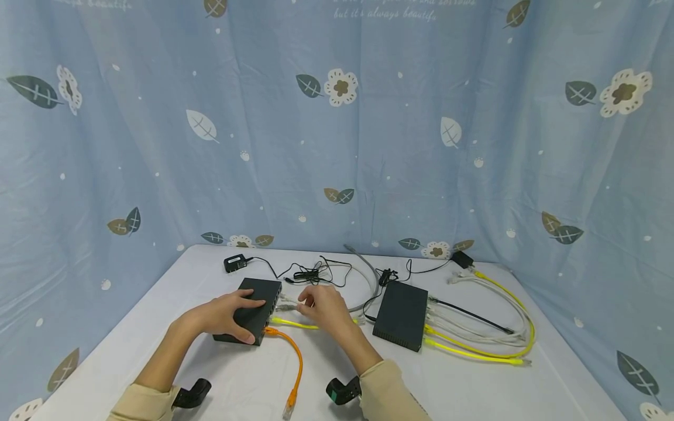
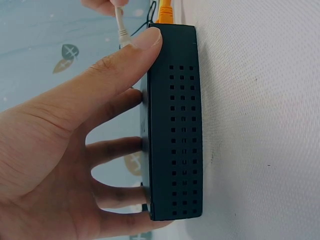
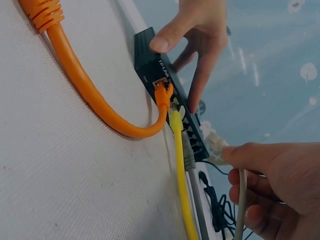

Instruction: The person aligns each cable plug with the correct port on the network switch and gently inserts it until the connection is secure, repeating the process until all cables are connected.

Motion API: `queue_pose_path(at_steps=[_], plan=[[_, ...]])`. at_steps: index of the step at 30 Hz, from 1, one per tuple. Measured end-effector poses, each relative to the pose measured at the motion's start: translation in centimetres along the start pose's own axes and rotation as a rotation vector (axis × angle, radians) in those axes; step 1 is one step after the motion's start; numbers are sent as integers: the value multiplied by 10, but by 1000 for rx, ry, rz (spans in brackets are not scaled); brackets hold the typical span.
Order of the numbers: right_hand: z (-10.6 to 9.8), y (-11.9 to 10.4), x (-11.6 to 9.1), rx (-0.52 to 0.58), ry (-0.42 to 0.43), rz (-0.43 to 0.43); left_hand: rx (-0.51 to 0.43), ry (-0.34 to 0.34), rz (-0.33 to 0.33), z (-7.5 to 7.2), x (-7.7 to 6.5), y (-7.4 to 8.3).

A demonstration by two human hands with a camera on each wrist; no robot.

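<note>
A black TP-LINK network switch [image 1: 267, 287] lies on the left of the table. My left hand [image 1: 221, 313] rests on it with spread, mostly straight fingers, the thumb [image 2: 142, 45] touching an upper edge near one end. An orange network cable [image 1: 300, 358], a yellow cable [image 3: 180, 165] and a grey cable [image 3: 188, 156] run from its port side. Between thumb and fingers, my right hand [image 1: 325, 305] pinches a whitish network cable [image 3: 241, 202] close to its pale plug [image 3: 215, 144]. That plug is near the ports; whether it touches one, I cannot tell.
A second black switch [image 1: 402, 313] stands to the right, with white, yellow and black cables on its right side. Behind lie two power adapters [image 1: 235, 263] with bundled black cords [image 1: 310, 275]. The orange cable's loose plug [image 1: 289, 405] reaches toward the front edge.
</note>
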State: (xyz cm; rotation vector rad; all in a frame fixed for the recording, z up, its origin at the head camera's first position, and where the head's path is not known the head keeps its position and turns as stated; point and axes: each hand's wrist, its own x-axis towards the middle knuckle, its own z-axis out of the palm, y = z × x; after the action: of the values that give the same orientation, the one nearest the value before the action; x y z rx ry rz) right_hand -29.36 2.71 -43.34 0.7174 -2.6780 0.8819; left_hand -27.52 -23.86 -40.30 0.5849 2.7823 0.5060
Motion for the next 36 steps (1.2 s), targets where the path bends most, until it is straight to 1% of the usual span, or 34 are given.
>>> queue_pose_path(at_steps=[5,12,20,26,36], plan=[[-1,-2,-1,-5,18,16,1,4,0,0,0,0],[-2,-3,-3,-21,34,-2,-9,-1,-1,1,-1,1],[-2,-3,-3,-65,7,-30,-7,2,2,1,-1,0],[2,-2,-2,-71,-37,-20,1,5,-2,0,0,0],[14,2,-3,-117,-12,-21,-17,-4,-4,0,1,-1]])
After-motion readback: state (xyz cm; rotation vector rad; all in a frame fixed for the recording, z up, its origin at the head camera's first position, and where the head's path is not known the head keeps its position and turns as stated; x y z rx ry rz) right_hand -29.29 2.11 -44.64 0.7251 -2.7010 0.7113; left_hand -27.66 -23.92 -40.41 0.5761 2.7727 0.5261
